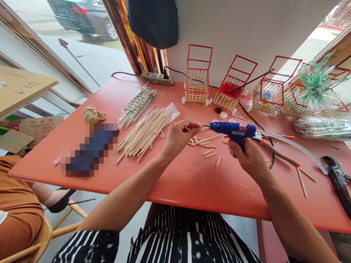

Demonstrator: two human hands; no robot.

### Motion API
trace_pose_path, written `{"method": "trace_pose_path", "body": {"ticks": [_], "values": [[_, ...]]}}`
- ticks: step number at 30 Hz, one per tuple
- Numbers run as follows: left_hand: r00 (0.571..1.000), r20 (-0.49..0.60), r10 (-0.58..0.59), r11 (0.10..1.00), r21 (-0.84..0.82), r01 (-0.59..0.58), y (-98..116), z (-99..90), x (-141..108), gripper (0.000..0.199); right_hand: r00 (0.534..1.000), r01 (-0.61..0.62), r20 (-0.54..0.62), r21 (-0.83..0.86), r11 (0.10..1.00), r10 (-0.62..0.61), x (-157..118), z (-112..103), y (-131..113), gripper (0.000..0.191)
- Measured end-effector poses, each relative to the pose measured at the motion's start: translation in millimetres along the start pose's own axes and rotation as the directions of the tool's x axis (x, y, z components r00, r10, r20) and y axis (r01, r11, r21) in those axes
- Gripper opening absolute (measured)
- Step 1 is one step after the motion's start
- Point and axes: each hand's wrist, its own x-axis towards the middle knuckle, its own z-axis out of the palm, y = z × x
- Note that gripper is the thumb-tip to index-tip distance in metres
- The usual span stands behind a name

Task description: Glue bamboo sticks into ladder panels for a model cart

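My right hand (251, 157) is wrapped round the handle of a blue glue gun (233, 128), whose nozzle points left. A clear glue stick (293, 140) trails from its back. At the nozzle tip, my left hand (182, 135) pinches what looks like a short wooden stick, mostly hidden by the fingers. Several cut short sticks (210, 151) lie scattered below the two hands. To the left of my left hand rests a pile of long wooden sticks (145, 133). Pliers (279, 151) with orange and grey handles lie beside my right hand.
Small stick-built carts (197, 86) with red frames line the back of the red table (170, 186). Behind are a power strip (157, 78) and black cable. A pixelated dark object (93, 149) and crumpled paper (93, 114) lie left. Another person (19, 204) sits at left.
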Motion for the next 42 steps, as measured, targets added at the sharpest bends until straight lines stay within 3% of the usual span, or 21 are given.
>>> {"method": "trace_pose_path", "body": {"ticks": [17,27,39,42], "values": [[0.998,0.057,0.028,0.999,0.03,-0.03,0.6,-2.1,-0.8,0.016,1.0,-0.02,-0.001,0.007,1.0,0.02,-0.2,0.1,-1.0,0.044],[0.994,0.078,0.079,0.997,-0.008,-0.079,-2.6,-0.8,-0.4,0.018,1.0,-0.009,-0.02,-0.02,1.0,0.009,0.6,-0.6,-3.4,0.048],[0.995,0.025,-0.093,0.991,-0.091,0.095,-0.1,-0.1,-0.1,0.02,1.0,-0.009,0.001,0.087,0.996,0.009,-1.8,2.5,-0.6,0.044],[0.99,0.007,-0.139,0.97,-0.198,0.138,1.0,-0.8,0.3,0.026,1.0,-0.004,-0.001,0.122,0.993,0.004,-1.1,3.4,0.7,0.043]]}}
